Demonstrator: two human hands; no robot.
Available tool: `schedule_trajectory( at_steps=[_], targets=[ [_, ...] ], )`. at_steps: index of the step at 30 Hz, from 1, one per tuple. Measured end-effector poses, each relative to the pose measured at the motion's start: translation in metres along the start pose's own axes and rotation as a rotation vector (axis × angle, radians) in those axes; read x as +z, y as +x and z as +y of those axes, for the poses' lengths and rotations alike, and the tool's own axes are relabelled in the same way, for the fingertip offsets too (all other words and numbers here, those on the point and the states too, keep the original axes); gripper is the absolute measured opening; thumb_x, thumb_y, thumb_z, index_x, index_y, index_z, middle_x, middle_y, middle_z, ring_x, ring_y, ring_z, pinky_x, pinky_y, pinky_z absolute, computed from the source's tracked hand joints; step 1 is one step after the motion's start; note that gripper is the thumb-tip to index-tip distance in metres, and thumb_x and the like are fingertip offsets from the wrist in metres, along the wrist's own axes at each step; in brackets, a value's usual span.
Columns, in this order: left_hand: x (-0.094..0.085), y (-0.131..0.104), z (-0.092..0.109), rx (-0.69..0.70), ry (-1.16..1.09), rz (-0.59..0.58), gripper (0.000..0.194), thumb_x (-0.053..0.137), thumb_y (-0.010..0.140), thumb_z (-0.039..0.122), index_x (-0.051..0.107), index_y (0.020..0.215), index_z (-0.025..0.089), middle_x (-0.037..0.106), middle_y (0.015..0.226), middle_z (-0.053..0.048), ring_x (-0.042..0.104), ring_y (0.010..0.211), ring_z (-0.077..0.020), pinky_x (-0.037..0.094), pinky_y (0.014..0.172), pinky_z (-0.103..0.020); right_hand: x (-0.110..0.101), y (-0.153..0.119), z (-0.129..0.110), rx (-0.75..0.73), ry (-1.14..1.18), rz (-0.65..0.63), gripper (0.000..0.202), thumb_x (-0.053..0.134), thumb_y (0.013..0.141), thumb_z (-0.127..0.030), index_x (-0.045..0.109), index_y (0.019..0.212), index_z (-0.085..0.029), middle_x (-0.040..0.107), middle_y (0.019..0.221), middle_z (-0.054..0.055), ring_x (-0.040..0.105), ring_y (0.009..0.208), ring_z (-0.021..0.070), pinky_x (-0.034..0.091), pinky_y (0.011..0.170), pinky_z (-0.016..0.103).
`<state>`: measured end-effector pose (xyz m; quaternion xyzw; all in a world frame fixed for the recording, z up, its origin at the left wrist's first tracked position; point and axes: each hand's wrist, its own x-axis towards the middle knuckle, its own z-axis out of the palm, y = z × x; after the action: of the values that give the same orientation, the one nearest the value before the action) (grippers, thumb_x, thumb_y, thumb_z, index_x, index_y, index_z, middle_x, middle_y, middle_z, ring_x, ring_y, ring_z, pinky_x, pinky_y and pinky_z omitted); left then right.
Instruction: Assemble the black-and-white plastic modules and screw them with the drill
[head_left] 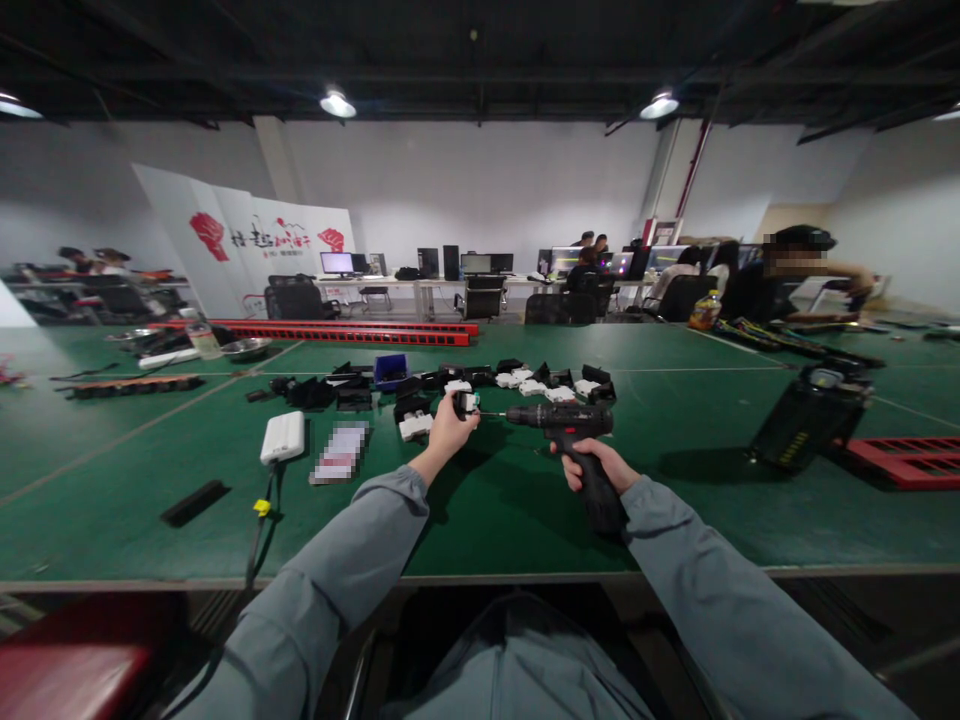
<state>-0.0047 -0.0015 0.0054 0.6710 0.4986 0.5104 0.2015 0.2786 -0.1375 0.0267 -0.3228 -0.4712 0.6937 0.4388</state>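
My right hand is wrapped round the grip of a black cordless drill, which lies level and points left. Its thin bit reaches the small black-and-white part that my left hand pinches. Whether the bit touches a screw there is too small to tell. Just behind my left hand, white and black plastic parts lie on the green table. More white parts sit beyond the drill. A blue bin with small dark pieces stands among the black parts.
To the left lie a white power bank with a cable, a phone and a black bar. A black device and a red slotted panel are at right. Long red rails lie behind; a person sits far right.
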Motion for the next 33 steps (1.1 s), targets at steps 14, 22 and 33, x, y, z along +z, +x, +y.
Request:
schedule_trajectory(
  at_steps=[14,22,33],
  targets=[
    [-0.001,0.000,0.000,-0.008,0.059,-0.017,0.073,0.072,0.071,0.037,0.042,0.135,0.020,0.053,0.132,-0.015,0.053,0.120,-0.0282,0.041,0.098,-0.037,0.001,-0.001,-0.001,-0.003,-0.010,0.002,0.032,0.050,0.079,-0.034,0.056,0.101,-0.012,0.050,0.055,-0.003,0.053,0.046,0.0161,0.041,0.051,0.030],
    [-0.003,-0.002,0.002,0.025,0.107,-0.035,0.075,0.071,0.072,0.039,0.039,0.138,0.021,0.050,0.136,-0.015,0.053,0.121,-0.0290,0.041,0.098,-0.036,-0.003,0.000,0.001,0.028,0.021,0.003,0.031,0.051,0.078,-0.035,0.056,0.100,-0.013,0.049,0.055,-0.003,0.054,0.047,0.0165,0.041,0.051,0.030],
    [-0.004,-0.006,0.011,0.025,0.169,-0.021,0.072,0.069,0.075,0.039,0.037,0.138,0.022,0.051,0.134,-0.013,0.057,0.117,-0.0269,0.044,0.096,-0.035,-0.004,0.000,0.001,0.019,0.005,0.003,0.028,0.052,0.078,-0.035,0.056,0.096,-0.014,0.050,0.054,-0.003,0.055,0.046,0.0170,0.040,0.050,0.030]
  ],
)
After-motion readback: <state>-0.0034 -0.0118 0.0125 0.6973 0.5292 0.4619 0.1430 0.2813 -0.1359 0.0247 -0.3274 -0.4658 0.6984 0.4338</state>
